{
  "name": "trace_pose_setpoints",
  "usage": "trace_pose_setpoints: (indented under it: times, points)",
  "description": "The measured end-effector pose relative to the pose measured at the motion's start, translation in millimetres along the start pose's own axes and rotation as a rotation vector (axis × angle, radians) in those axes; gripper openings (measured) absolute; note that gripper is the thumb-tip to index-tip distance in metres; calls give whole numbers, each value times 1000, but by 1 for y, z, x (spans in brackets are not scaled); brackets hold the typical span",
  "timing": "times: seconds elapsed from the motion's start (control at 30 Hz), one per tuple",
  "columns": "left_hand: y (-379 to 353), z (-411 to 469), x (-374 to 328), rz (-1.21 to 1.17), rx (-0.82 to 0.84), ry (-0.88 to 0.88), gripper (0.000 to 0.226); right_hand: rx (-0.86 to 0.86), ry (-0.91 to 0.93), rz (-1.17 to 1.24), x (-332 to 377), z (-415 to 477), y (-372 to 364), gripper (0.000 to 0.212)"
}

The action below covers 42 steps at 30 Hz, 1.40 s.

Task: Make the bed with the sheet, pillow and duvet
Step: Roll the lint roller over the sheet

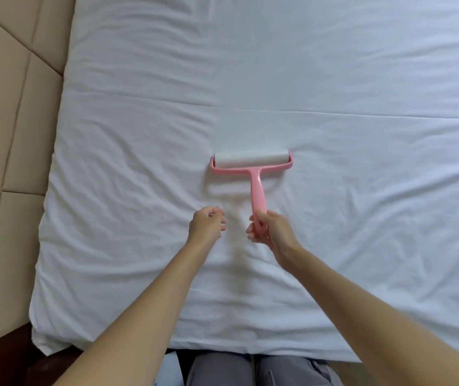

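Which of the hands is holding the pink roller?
The right hand grips the pink roller by its handle; the left hand beside it holds nothing.

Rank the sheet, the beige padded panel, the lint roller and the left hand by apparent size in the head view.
1. sheet
2. beige padded panel, cut off by the frame
3. lint roller
4. left hand, though nearer the camera

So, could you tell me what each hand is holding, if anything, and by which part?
The right hand grips the lint roller by the near end of its handle; the left hand holds nothing.
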<state>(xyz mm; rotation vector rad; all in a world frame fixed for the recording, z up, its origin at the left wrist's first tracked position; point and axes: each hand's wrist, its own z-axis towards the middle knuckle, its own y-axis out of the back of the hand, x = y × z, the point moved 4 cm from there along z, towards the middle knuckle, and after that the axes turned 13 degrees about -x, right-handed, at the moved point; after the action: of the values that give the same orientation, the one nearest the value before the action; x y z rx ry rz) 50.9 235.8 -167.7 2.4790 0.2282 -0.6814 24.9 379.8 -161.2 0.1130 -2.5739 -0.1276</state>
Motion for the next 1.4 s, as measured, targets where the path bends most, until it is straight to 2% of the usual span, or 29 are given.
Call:
trace_pose_setpoints:
  times: [0.1, 0.2, 0.33, 0.47, 0.7, 0.9, 1.03, 1.13, 1.23, 1.33, 1.4]
  points:
    - [-3, -5, -8, 43, 28, -30, 20, -45, -47, 3, -20, -14, 8, 14]
    - [-4, 4, -29, 108, 27, -86, 21, -66, -14, -41, -7, -8, 2, 16]
    - [-1, 35, -81, 198, -38, -209, 28, -61, 86, -85, 48, 24, -11, 16]
    - [0, 71, -138, 240, -87, -298, 30, -55, 119, -22, 109, 60, -27, 16]
    - [-12, 137, -214, 397, -136, -350, 21, -26, 165, 22, 191, 116, -57, 16]
    - [-21, 212, -271, 669, -114, -394, 49, 12, 190, 35, 255, 172, -80, 14]
    - [-28, 264, -331, 680, -128, -491, 70, -8, 227, 26, 300, 217, -99, 14]
    - [-33, 296, -376, 645, -179, -615, 61, -55, 279, -20, 342, 252, -116, 20]
    - [-31, 330, -406, 672, -260, -665, 55, -103, 329, -69, 391, 284, -137, 22]
    - [-33, 354, -427, 682, -286, -689, 75, -155, 349, -115, 434, 311, -158, 24]
    - [-38, 363, -437, 667, -276, -704, 80, -176, 359, -117, 458, 326, -170, 24]
